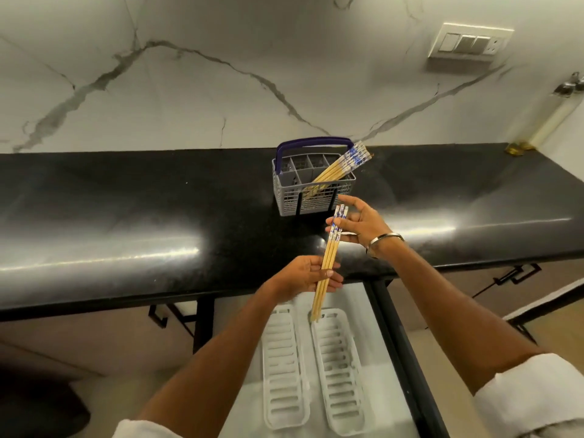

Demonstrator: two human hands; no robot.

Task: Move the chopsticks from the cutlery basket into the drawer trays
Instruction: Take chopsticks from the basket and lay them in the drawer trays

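Chopsticks (328,263), blue-patterned, no writing we can read, sit in our two-handed grip: left hand (308,278) and right hand (358,227) pinch them above the drawer trays (339,374); more lean in the basket (313,188) on the tabletop (126,210).

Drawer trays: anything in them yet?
Empty. Both white drawer trays show bare slots; the held chopsticks hang above them.

Both hands (308,275) hold chopsticks (328,263).
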